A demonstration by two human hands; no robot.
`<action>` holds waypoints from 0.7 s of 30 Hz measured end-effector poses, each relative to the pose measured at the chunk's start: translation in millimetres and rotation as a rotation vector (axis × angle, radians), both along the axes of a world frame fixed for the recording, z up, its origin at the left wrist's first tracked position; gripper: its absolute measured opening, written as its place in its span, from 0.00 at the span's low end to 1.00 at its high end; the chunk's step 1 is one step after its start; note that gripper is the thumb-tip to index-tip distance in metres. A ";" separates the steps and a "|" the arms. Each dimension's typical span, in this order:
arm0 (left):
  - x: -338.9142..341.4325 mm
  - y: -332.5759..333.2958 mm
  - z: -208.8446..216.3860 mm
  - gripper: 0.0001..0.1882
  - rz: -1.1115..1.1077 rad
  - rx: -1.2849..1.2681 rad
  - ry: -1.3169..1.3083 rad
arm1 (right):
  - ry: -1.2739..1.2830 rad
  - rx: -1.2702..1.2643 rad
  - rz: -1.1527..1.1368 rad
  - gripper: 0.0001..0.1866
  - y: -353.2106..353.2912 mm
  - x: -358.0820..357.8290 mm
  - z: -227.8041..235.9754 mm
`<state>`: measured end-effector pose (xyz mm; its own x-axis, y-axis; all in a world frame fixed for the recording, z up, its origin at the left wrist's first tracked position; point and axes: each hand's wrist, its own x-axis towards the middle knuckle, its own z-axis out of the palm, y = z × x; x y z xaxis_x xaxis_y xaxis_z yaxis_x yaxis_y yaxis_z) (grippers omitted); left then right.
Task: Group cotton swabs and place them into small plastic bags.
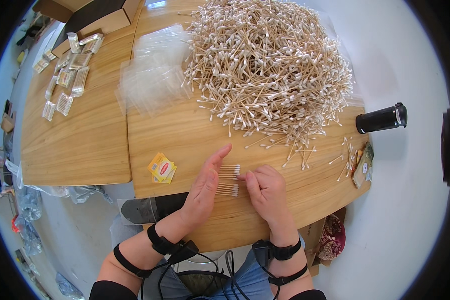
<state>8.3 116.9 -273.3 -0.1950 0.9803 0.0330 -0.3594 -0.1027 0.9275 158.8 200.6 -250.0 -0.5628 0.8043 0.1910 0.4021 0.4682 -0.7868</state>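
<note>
Two small groups of cotton swabs [228,172] lie side by side on the wooden table, with a narrow gap between them. My left hand [203,189] stands on edge along their left ends, fingers stretched out, holding nothing. From the right, my right hand [266,194] reaches in with its index finger extended to the white swab tips near the gap. Its other fingers are curled in, and nothing shows in them. A big heap of loose cotton swabs [270,65] rises beyond my hands. To the left lie several yellow printed cards [162,168].
Clear plastic bags [157,70] are spread left of the heap. Filled swab packs [65,77] and a cardboard box [102,22] sit on the left table. A black cylinder [381,118] lies at the right edge, near a small pouch [363,166]. A dark flat object [140,211] rests by my left forearm.
</note>
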 end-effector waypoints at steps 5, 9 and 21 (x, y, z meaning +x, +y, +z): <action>-0.3 0.0 1.2 0.32 0.003 -0.012 -0.009 | -0.074 -0.007 0.049 0.10 0.6 2.2 0.4; 0.4 0.5 0.5 0.32 0.005 -0.013 -0.016 | -0.010 0.003 0.006 0.11 1.5 1.3 -3.8; -0.6 0.2 0.9 0.32 0.004 -0.002 -0.019 | -0.029 0.046 -0.014 0.12 1.0 -4.0 -2.8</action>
<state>7.6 117.1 -272.4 -0.1991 0.9796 0.0272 -0.3769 -0.1022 0.9206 154.8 201.5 -252.8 -0.5574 0.8027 0.2120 0.4308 0.4979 -0.7527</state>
